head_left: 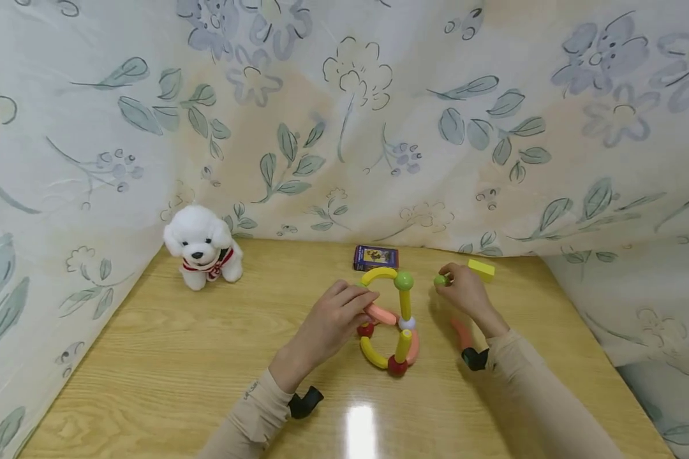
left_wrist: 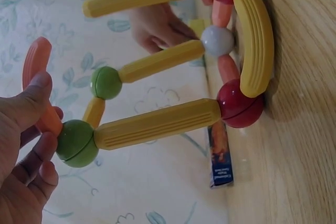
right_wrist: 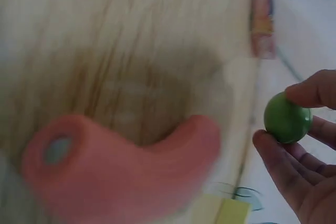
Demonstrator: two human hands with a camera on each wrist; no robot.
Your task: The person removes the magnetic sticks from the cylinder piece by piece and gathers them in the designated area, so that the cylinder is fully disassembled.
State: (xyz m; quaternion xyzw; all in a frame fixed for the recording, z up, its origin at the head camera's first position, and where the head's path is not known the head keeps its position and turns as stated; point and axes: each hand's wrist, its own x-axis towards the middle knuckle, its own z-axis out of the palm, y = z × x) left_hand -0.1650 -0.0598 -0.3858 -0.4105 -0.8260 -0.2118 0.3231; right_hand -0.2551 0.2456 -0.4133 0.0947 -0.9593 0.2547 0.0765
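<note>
A frame of ball-and-rod building toy pieces stands on the table, with yellow rods [left_wrist: 157, 124], two red balls [left_wrist: 240, 104], a white ball [head_left: 406, 324] and two green balls [head_left: 404, 280]. My left hand [head_left: 328, 315] is at the frame's upper left. Its thumb and fingers pinch a curved pink rod [left_wrist: 35, 61], whose lower end meets a green ball [left_wrist: 77, 143]. Off to the frame's right, my right hand [head_left: 466, 294] holds a loose green ball [right_wrist: 287, 118] between thumb and fingers, above the table. One yellow rod [head_left: 403, 346] rises from the front red ball, its top end bare.
Another curved pink rod [head_left: 462, 333] lies on the table below my right hand. Behind that hand is a yellow block [head_left: 481, 270]. A small blue box [head_left: 376, 257] lies behind the frame, and a white plush dog [head_left: 202, 245] sits at back left. Floral cloth [head_left: 344, 127] hangs around the table.
</note>
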